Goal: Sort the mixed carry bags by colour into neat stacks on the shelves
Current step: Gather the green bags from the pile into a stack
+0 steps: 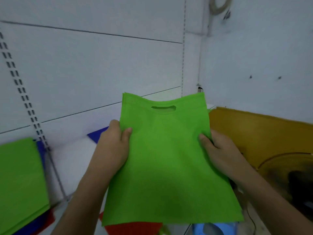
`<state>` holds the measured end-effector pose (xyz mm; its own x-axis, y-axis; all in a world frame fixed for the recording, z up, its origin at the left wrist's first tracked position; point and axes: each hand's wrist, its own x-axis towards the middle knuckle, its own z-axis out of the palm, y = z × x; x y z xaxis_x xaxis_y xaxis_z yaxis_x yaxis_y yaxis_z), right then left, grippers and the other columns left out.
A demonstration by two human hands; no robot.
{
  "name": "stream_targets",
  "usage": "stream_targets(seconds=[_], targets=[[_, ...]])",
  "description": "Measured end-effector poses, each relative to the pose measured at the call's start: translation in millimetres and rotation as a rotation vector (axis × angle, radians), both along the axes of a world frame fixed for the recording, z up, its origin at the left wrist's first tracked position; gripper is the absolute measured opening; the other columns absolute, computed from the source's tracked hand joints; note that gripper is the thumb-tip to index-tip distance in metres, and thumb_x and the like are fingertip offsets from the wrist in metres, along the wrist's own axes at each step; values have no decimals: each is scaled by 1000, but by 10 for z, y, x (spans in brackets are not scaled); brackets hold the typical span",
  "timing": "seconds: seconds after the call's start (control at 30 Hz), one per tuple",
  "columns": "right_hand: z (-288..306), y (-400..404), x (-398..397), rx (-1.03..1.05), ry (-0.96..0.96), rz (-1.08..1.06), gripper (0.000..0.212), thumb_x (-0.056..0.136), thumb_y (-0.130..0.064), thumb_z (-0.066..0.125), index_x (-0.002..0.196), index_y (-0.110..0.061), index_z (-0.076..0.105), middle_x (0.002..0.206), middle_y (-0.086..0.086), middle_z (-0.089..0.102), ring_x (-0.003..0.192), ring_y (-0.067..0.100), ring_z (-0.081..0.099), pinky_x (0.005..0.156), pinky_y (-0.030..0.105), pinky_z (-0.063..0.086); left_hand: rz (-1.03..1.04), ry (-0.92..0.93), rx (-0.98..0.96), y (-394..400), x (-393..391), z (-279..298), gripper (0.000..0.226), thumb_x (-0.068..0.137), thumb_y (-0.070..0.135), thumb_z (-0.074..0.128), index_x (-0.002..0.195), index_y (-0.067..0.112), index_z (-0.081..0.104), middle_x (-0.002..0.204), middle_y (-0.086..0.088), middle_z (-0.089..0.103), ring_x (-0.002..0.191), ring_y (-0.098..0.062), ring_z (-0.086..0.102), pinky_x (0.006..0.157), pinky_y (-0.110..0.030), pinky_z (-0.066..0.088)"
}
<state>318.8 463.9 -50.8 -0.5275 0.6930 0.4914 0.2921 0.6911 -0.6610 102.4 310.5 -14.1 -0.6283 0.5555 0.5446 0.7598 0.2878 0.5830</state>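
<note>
Pinching a green carry bag (169, 158) by its side edges at frame centre, the left hand (113, 146) and right hand (218, 150) hold it flat, handle slot (163, 108) uppermost.

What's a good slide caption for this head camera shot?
Both hands, left and right, hold a green carry bag by its sides before white shelving, a green stack at left.

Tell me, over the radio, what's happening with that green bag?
Left hand and right hand both grip the green bag by its side edges. Green stack lies at left. Nothing blocks that path.
</note>
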Motion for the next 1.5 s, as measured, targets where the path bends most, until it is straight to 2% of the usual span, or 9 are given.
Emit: stream_targets(seconds=[0.23,0.37,0.47,0.7,0.8,0.97,1.13,1.4,1.5], targets=[[-12,1195,907,143,-89,-180,22,99,-24,49,107,-7,60,95,6,66,79,18,56,67,31,41,-157,-81,29,1496,776,-164,23,98,29,46,97,5,44,74,1,47,65,-11,45,51,-28,28],[-15,1813,1119,220,-169,-267,25,98,-26,51,108,-5,60,90,13,67,78,30,60,67,36,45,-195,-142,22,2162,985,-269,25,99,30,46,102,5,46,82,-3,56,72,-17,54,55,-28,39],[-46,2271,1106,221,-177,-268,26,97,-27,52,108,-7,62,89,15,68,77,30,61,69,39,49,-189,-149,12,2565,980,-389,21,99,30,46,99,9,44,77,4,51,66,-6,48,51,-18,32],[-110,3322,543,316,-176,-239,28,99,-30,49,110,-8,61,96,13,68,82,29,60,72,36,47,-191,-213,77,3373,541,-518,22,96,33,51,103,12,47,83,7,55,75,-8,55,66,-31,45],[-47,3716,266,307,-165,-188,28,99,-29,48,113,-8,61,99,14,68,86,29,61,76,37,48,-169,-262,106,3670,368,-486,26,94,31,54,111,12,50,98,-1,62,87,-21,61,78,-37,50],[20,4322,-68,316,-84,-137,25,99,-27,50,110,-8,61,96,9,68,83,22,61,69,30,44,-132,-257,60,4170,171,-386,28,95,27,53,116,9,49,104,-7,58,93,-25,58,85,-42,49],[-37,4814,-328,247,-111,-38,24,100,-30,48,103,-9,60,88,6,66,77,20,61,70,33,51,-33,-237,-25,4518,17,-370,14,97,24,49,103,13,44,94,-9,53,86,-25,51,73,-36,41],[51,5288,-1271,182,-147,304,15,96,-24,53,94,-12,61,75,-1,63,63,13,60,56,21,49,350,-224,-74,4480,-324,-450,22,98,25,48,97,4,41,84,-8,49,79,-24,47,64,-34,33],[34,5281,-1700,195,-168,431,19,94,-27,53,99,-11,63,78,4,66,65,18,62,64,36,55,466,-263,-74,4370,-448,-466,23,98,26,47,101,3,43,85,-8,54,80,-28,55,65,-34,39]])
